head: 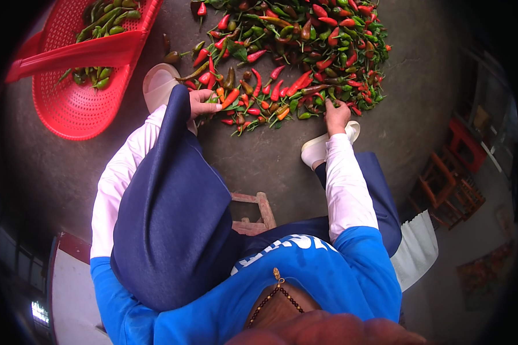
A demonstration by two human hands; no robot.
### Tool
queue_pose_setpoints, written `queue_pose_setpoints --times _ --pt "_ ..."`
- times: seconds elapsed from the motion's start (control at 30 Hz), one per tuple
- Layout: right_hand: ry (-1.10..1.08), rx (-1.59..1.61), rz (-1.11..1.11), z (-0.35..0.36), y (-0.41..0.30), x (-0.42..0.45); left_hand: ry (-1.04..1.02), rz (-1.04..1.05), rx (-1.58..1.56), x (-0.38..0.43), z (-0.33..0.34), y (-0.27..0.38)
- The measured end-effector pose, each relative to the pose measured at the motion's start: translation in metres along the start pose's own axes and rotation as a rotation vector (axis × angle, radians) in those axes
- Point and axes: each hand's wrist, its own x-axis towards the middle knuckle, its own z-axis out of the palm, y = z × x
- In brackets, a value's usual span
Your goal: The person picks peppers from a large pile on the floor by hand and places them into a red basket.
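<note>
Red, green, orange and brownish chili peppers (285, 43) lie in a wide heap on the concrete floor before me. My left hand (203, 103) is at the heap's near left edge, with a green pepper (213, 99) between thumb and fingers. At the near right edge, my right hand (337, 115) reaches down with its fingertips among green peppers and leaves; whether it grips one is hidden. A red plastic basket (82, 114) with a broad handle stands at the upper left and holds green peppers (108, 21).
My feet in pale shoes (159, 84) flank the near side of the heap. A worn wooden stool (265, 210) shows beneath me. Brown wooden chairs (438, 181) and a red stool (466, 144) stand far right. A white-sided piece of furniture (71, 280) is at lower left.
</note>
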Motion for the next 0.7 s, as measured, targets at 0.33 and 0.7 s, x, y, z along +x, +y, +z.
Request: queue_pose_setpoints --times 0.33,0.7 --pt "-0.016 0.738 0.082 0.001 -0.038 -0.064 0.024 -0.02 -0.022 -0.008 -0.002 0.001" --pt "-0.299 0.836 0.189 -0.012 -0.051 -0.07 0.032 0.003 -0.069 -0.007 -0.003 0.004"
